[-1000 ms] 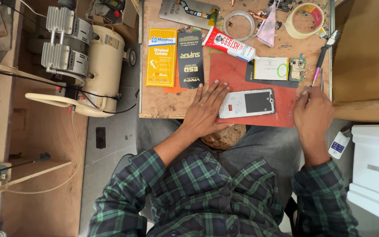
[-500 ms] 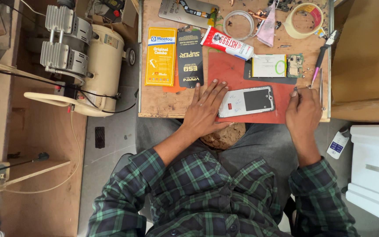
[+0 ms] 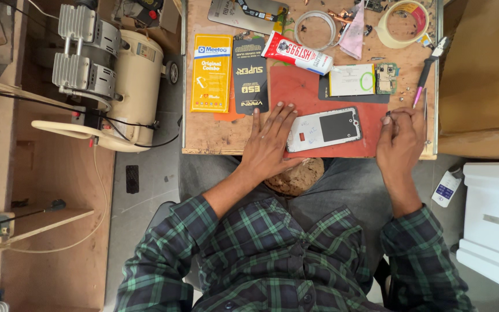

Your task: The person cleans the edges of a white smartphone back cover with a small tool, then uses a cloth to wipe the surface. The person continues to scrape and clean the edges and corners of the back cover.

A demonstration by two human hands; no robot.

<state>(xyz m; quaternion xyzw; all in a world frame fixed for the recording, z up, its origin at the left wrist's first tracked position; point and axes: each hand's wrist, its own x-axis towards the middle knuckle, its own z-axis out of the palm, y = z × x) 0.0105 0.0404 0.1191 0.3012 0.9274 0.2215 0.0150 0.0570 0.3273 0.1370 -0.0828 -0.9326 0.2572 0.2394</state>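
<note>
The white phone frame (image 3: 326,129) lies flat on a red mat (image 3: 295,86) near the front edge of the wooden surface (image 3: 203,136), its dark rectangular panel toward the right end. The left hand (image 3: 268,144) rests palm down just left of the phone frame, its fingers (image 3: 278,115) spread loose and flat on the mat, the thumb side touching the frame's left end; it grips nothing. The right hand (image 3: 401,138) sits just right of the phone frame at the mat's corner, its fingers curled together and pinched on a small dark thing too tiny to make out. Behind the phone frame lies a dark pad carrying a white card with a green ring (image 3: 350,80) and a small green circuit board (image 3: 386,78) beside it. Left of those and behind the phone frame a red and white glue tube (image 3: 297,54) lies at a slant, and further left a black packet (image 3: 249,75) and a yellow packet (image 3: 211,73) lie side by side. Well behind and to the right of the phone frame is a roll of tape (image 3: 402,23), and a cutter with a pink handle (image 3: 427,68) lies close to the surface's right edge. Off the surface, far left of the phone frame, stands a cream compressor (image 3: 116,81). The person wears a green plaid shirt (image 3: 272,254).
</note>
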